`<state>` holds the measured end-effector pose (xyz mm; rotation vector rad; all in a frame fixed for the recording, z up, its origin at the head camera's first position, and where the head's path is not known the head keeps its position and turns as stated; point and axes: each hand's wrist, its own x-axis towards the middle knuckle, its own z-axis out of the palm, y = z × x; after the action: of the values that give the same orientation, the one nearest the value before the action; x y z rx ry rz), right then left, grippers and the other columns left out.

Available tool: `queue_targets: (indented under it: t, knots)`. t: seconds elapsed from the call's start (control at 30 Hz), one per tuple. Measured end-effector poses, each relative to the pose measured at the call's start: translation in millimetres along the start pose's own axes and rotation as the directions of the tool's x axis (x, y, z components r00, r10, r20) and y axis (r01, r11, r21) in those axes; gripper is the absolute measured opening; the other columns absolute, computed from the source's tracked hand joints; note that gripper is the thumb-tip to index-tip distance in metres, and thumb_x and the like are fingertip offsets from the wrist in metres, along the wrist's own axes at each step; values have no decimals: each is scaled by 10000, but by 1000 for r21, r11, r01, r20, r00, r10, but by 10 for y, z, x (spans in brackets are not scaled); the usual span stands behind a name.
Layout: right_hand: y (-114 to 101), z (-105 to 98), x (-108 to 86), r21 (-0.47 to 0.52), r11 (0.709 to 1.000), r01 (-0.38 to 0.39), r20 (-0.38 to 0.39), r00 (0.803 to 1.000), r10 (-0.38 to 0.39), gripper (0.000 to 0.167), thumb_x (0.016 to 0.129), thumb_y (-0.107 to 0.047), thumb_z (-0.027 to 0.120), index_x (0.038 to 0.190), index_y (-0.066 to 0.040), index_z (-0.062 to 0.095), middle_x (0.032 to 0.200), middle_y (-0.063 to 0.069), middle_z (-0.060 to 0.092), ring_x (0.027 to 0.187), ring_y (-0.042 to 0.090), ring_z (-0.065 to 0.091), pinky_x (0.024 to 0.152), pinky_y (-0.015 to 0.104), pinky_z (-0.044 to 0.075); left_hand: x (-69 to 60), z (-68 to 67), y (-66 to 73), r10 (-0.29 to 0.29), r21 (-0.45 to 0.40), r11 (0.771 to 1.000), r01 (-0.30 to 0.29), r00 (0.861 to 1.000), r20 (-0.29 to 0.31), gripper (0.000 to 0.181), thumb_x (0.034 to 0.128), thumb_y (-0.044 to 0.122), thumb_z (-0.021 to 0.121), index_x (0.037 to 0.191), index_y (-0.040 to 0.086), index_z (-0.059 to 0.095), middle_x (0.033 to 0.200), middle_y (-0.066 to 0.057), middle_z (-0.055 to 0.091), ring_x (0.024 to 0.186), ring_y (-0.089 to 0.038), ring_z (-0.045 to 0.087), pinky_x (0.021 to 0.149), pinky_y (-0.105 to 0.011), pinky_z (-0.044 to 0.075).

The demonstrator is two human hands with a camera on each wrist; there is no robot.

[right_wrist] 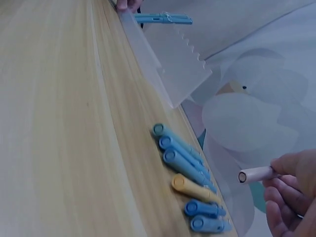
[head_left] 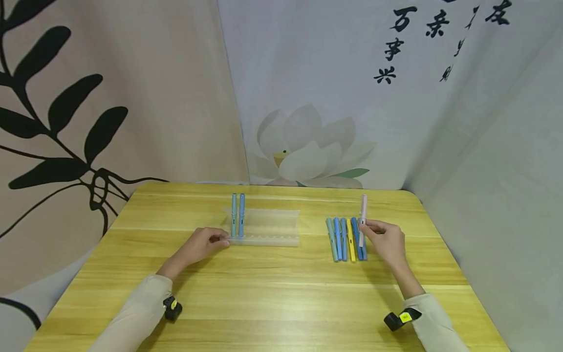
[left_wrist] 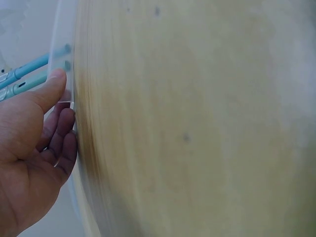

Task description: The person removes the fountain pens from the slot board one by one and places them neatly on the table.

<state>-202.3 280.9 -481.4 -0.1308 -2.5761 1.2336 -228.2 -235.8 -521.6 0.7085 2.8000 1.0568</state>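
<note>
A clear rack (head_left: 272, 240) stands on the table with two pens, one teal (head_left: 234, 215) and one blue (head_left: 241, 215), upright at its left end. My left hand (head_left: 205, 244) grips the rack's left end, thumb on the front strip in the left wrist view (left_wrist: 61, 86). Between the thumb and fingers of my right hand (head_left: 388, 242) is a pale pink pen (head_left: 363, 210), held upright over the right part of a row of pens; its end (right_wrist: 254, 174) shows in the right wrist view. That row has a yellow pen (head_left: 351, 240) among several blue and green ones (head_left: 337, 239).
The wooden table (head_left: 264, 303) reaches back to a curtain (head_left: 176, 98) with leaf and flower prints. The row of pens lies to the right of the rack, with bare tabletop between them.
</note>
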Motion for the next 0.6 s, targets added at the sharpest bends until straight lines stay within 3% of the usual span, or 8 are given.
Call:
queue_targets:
  t: [0.3, 0.6]
  knots:
    - [127, -83, -23, -15, 999, -44, 26, 999, 44, 324, 949, -309, 755, 1122, -36, 775, 996, 133, 775, 804, 75, 690, 635, 208, 525, -3, -9, 2, -13, 0, 1000, 13, 1000, -4, 226, 982, 227, 707, 1133, 66, 758, 956, 37, 724, 862, -98, 628, 781, -309, 539]
    - [255, -167, -43, -9, 995, -101, 79, 992, 101, 330, 961, -281, 740, 1156, -15, 754, 1045, 172, 759, 840, 158, 701, 619, 252, 559, -6, 9, -15, 5, -15, 1000, -5, 1000, -10, 221, 985, 237, 704, 1127, 76, 761, 967, 35, 730, 853, -83, 636, 764, -286, 542]
